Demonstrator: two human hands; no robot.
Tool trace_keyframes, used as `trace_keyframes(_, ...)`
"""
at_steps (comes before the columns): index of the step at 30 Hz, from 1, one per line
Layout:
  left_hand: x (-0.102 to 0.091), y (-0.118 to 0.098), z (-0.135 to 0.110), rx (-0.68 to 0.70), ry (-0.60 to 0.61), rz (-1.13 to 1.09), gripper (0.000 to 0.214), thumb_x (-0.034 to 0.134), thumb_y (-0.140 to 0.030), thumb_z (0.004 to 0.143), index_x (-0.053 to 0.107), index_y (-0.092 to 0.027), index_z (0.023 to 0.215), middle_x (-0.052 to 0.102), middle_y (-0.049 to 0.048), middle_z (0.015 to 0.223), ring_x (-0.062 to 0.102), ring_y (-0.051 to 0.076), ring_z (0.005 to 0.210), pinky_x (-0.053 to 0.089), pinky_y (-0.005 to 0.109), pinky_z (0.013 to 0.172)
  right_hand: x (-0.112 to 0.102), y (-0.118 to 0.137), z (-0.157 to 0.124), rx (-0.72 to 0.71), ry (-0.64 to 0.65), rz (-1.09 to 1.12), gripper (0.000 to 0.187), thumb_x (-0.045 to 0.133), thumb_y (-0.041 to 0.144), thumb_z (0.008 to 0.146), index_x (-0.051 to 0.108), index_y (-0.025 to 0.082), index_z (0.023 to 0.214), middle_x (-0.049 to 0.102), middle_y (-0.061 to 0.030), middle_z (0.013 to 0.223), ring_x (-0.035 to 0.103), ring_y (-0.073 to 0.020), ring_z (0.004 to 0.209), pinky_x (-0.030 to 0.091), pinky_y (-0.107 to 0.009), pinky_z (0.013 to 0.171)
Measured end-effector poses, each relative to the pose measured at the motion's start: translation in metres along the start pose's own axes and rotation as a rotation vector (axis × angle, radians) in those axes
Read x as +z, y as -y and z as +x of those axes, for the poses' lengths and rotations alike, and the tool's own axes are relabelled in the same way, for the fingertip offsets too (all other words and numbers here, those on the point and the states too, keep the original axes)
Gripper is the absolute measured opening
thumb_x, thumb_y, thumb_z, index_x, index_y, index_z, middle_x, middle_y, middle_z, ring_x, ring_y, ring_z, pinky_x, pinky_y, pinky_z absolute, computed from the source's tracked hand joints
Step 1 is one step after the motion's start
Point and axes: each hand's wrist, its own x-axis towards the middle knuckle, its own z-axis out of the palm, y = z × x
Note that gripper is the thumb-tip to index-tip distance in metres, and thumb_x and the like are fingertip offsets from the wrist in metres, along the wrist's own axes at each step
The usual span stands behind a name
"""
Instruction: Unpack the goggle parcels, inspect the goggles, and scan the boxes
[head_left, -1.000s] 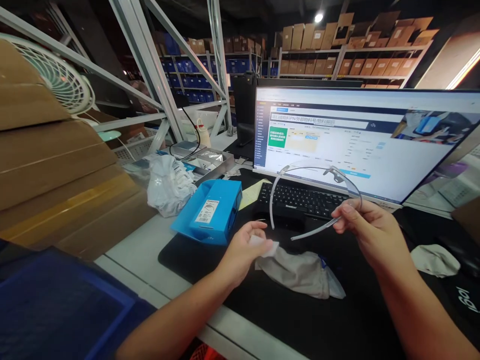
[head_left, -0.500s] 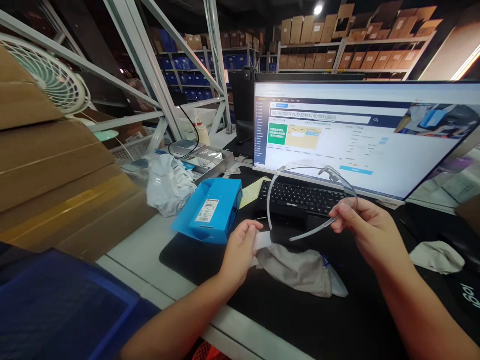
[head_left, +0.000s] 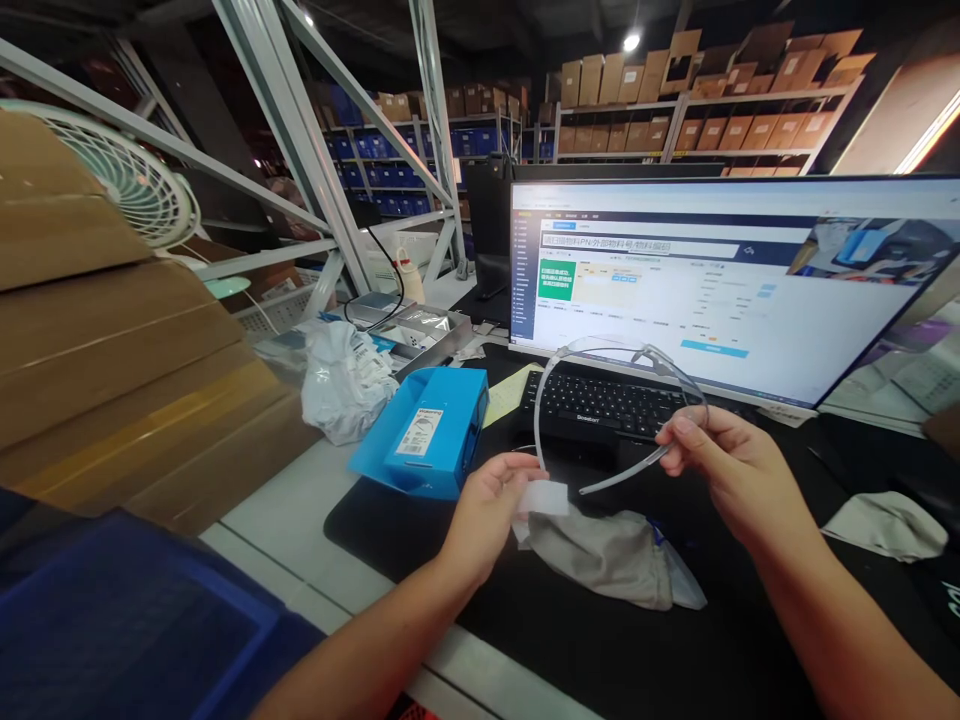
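Observation:
Clear safety glasses [head_left: 634,465] are pinched at one side in my right hand [head_left: 731,465], temple arms spread and pointing toward me. My left hand [head_left: 487,515] is closed on a small white slip [head_left: 549,497]. The tip of the other temple arm comes down close to the left fingers; whether they touch it I cannot tell. Below the slip, a grey cloth pouch [head_left: 607,555] lies on the black desk mat [head_left: 420,535], with a bit of clear plastic at its right end. To the left stands a blue box [head_left: 457,420] with a white label, its flap open.
A keyboard [head_left: 600,400] and a large lit monitor [head_left: 637,290] stand behind my hands. White plastic bags [head_left: 345,385] sit left of the blue box. Stacked cartons [head_left: 135,380] and a blue bin [head_left: 127,620] flank the left side. A pale cloth [head_left: 889,525] lies at right.
My left hand has shifted slightly right with the white slip, which now shows more of its face near the temple tip. The glasses stay in my right hand. The view has tilted slightly.

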Motion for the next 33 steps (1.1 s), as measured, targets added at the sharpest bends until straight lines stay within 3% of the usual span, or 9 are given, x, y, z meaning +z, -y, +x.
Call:
trace_keyframes(3, 0.003, 0.000, -0.001, -0.005, -0.031, -0.100, 0.006, 0.070, -0.017, 0.067, 0.071, -0.018, 0.072, 0.061, -0.0001, 0.075, 0.050, 0.008, 0.062, 0.037, 0.017, 0.053, -0.001, -0.001, 0.000, 0.000, -0.015, 0.002, 0.029, 0.076, 0.048, 0.085, 0.071, 0.021, 0.080, 0.069, -0.0022, 0.071, 0.062, -0.0106, 0.059, 0.055, -0.019, 0.057)
trace_keyframes(7, 0.006, -0.005, -0.003, -0.012, -0.036, -0.149, 0.011, 0.059, -0.008, 0.051, 0.067, -0.015, 0.049, 0.060, 0.0031, 0.084, 0.054, 0.009, 0.069, 0.038, 0.018, 0.055, -0.004, -0.006, 0.000, 0.009, -0.035, -0.026, 0.029, 0.076, 0.050, 0.084, 0.072, 0.021, 0.081, 0.068, -0.0026, 0.073, 0.062, -0.0113, 0.061, 0.055, -0.019, 0.056)
trace_keyframes(11, 0.005, -0.015, -0.006, 0.041, 0.003, -0.227, 0.023, 0.057, -0.013, 0.055, 0.078, -0.014, 0.061, 0.067, 0.0096, 0.093, 0.063, 0.018, 0.081, 0.051, 0.025, 0.069, -0.008, -0.011, 0.000, 0.025, -0.063, -0.042, 0.030, 0.078, 0.051, 0.081, 0.073, 0.022, 0.083, 0.070, -0.0027, 0.079, 0.062, -0.0115, 0.062, 0.056, -0.019, 0.058)
trace_keyframes(15, 0.005, -0.020, -0.009, 0.101, 0.016, -0.341, 0.026, 0.069, -0.034, 0.074, 0.082, -0.011, 0.073, 0.070, 0.0147, 0.102, 0.065, 0.026, 0.098, 0.057, 0.036, 0.087, -0.011, -0.014, 0.002, 0.028, -0.082, -0.043, 0.030, 0.078, 0.051, 0.082, 0.073, 0.022, 0.087, 0.070, -0.0015, 0.081, 0.062, -0.0102, 0.065, 0.055, -0.016, 0.061)
trace_keyframes(17, 0.004, -0.016, -0.008, 0.103, -0.015, -0.306, 0.027, 0.077, -0.038, 0.076, 0.082, -0.012, 0.079, 0.070, 0.0135, 0.106, 0.066, 0.025, 0.098, 0.058, 0.037, 0.089, -0.011, -0.016, 0.003, 0.031, -0.085, -0.015, 0.029, 0.079, 0.049, 0.082, 0.072, 0.022, 0.087, 0.070, -0.0015, 0.083, 0.061, -0.0095, 0.064, 0.055, -0.016, 0.060)
trace_keyframes(22, -0.001, -0.004, -0.002, 0.180, -0.067, -0.219, 0.024, 0.092, -0.023, 0.065, 0.078, -0.017, 0.083, 0.072, 0.0057, 0.099, 0.065, 0.014, 0.088, 0.055, 0.022, 0.080, -0.007, -0.018, 0.004, 0.049, -0.066, 0.097, 0.026, 0.081, 0.046, 0.081, 0.072, 0.021, 0.086, 0.070, -0.0016, 0.081, 0.060, -0.0087, 0.060, 0.053, -0.016, 0.055)
trace_keyframes(28, 0.000, -0.006, -0.001, 0.167, 0.008, -0.261, 0.039, 0.092, -0.023, 0.067, 0.074, -0.018, 0.102, 0.072, 0.0012, 0.082, 0.064, 0.008, 0.071, 0.050, 0.014, 0.066, -0.002, -0.012, 0.004, 0.091, -0.077, 0.222, 0.027, 0.085, 0.044, 0.077, 0.073, 0.020, 0.083, 0.069, -0.0022, 0.078, 0.059, -0.0075, 0.056, 0.052, -0.015, 0.052)
trace_keyframes(33, 0.000, -0.004, -0.003, 0.167, -0.011, -0.259, 0.025, 0.092, -0.028, 0.068, 0.074, -0.015, 0.079, 0.076, 0.0054, 0.099, 0.069, 0.010, 0.074, 0.054, 0.017, 0.068, 0.002, -0.008, 0.002, 0.097, -0.055, 0.239, 0.029, 0.086, 0.044, 0.075, 0.073, 0.019, 0.080, 0.069, -0.0024, 0.076, 0.058, -0.0071, 0.054, 0.052, -0.014, 0.050)
